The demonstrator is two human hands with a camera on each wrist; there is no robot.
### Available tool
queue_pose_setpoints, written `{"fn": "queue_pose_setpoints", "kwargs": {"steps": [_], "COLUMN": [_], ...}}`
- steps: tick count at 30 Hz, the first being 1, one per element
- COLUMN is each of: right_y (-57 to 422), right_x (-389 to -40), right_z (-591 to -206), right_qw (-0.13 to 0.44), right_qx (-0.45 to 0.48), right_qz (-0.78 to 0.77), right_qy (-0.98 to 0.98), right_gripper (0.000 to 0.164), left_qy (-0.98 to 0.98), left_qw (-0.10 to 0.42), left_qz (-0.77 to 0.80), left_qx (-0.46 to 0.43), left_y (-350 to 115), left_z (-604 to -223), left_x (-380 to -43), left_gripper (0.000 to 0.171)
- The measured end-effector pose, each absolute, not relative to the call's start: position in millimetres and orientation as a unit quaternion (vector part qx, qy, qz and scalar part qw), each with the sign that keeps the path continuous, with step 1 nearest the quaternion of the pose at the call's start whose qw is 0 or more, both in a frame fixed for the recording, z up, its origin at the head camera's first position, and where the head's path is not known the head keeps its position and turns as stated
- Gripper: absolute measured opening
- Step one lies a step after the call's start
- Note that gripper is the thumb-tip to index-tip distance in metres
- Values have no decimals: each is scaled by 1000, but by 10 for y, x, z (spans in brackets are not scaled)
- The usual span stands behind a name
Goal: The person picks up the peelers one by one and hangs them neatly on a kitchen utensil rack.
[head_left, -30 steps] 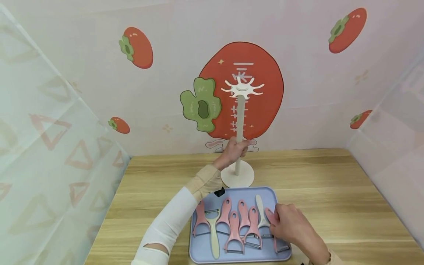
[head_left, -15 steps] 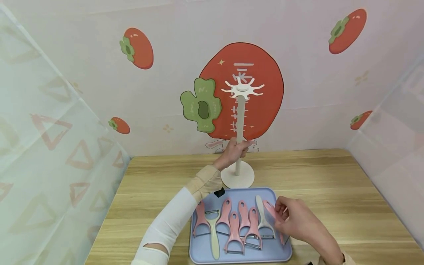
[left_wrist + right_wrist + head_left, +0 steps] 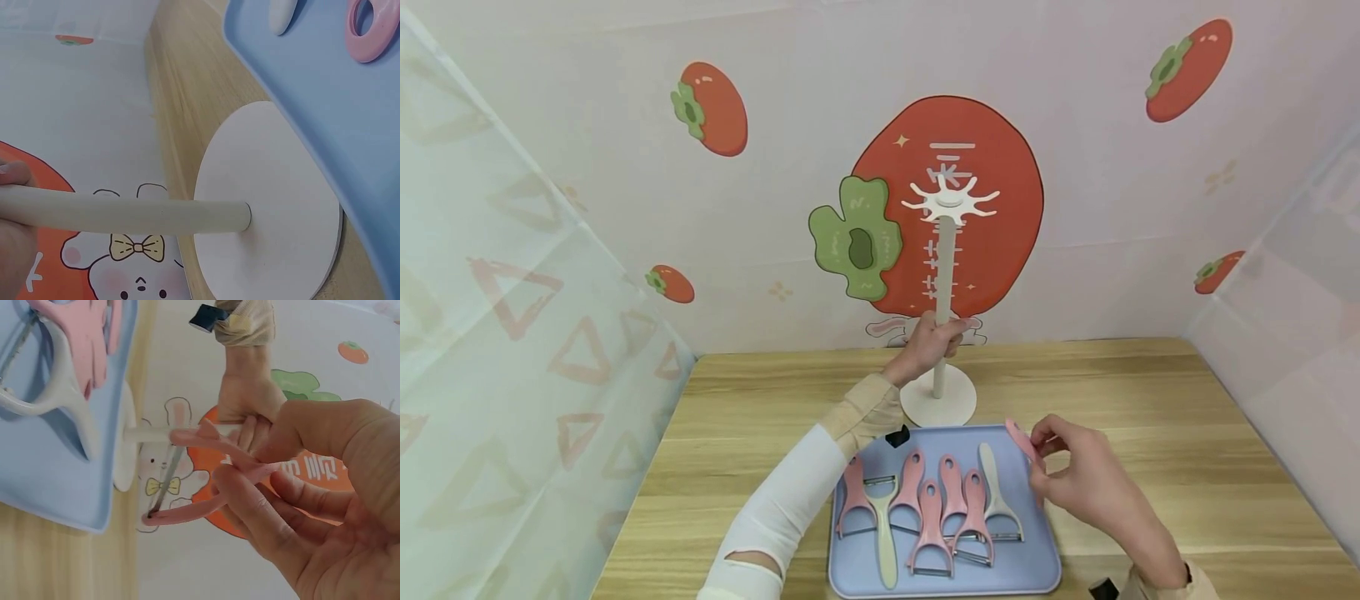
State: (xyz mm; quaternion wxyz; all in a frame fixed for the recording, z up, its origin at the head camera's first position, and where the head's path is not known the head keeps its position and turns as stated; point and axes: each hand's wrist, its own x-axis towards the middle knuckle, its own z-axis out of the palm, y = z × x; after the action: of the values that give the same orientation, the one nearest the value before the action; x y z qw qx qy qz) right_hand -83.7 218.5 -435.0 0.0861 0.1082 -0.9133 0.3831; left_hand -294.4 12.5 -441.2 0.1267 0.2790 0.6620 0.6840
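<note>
My left hand (image 3: 929, 344) grips the pole of a white stand (image 3: 945, 267), which has a round base and a crown of curved hooks on top. In the left wrist view the pole (image 3: 144, 214) rises from the base, with part of the hand at the left edge. Above the tray's right side, my right hand (image 3: 1086, 475) pinches a pink peeler (image 3: 1024, 442). The right wrist view shows this peeler (image 3: 187, 515) between thumb and fingers, its fork and metal blade facing the stand. Several pink peelers (image 3: 930, 517), a white peeler (image 3: 992, 483) and a pale yellow peeler (image 3: 884, 533) lie in the blue tray.
The blue tray (image 3: 1022, 575) lies on the wooden table (image 3: 1150, 433), just in front of the stand's base (image 3: 955, 408). Behind the table rises a backdrop (image 3: 1097, 275) printed with red fruits, and pale sheets hang at both sides.
My right hand has lifted the pink peeler off the tray's right side, moving up and slightly right. The left hand and the stand have stayed in place.
</note>
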Motion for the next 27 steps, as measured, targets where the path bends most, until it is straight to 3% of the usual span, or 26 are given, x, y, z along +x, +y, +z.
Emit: {"fn": "queue_pose_setpoints", "kwargs": {"steps": [17, 27], "right_y": [2290, 2240], "right_x": [-1219, -1345], "right_z": [-3952, -3649], "right_qw": [248, 281], "right_qx": [196, 196], "right_qz": [484, 507], "right_qy": [-816, -791], "right_gripper": [41, 42], "left_qy": [658, 653], "left_qw": [126, 124], "left_qz": [689, 690], "left_qx": [277, 285], "left_y": [123, 131], "left_z": [-4416, -4431], "left_x": [-2942, -2949], "left_gripper": [50, 50]}}
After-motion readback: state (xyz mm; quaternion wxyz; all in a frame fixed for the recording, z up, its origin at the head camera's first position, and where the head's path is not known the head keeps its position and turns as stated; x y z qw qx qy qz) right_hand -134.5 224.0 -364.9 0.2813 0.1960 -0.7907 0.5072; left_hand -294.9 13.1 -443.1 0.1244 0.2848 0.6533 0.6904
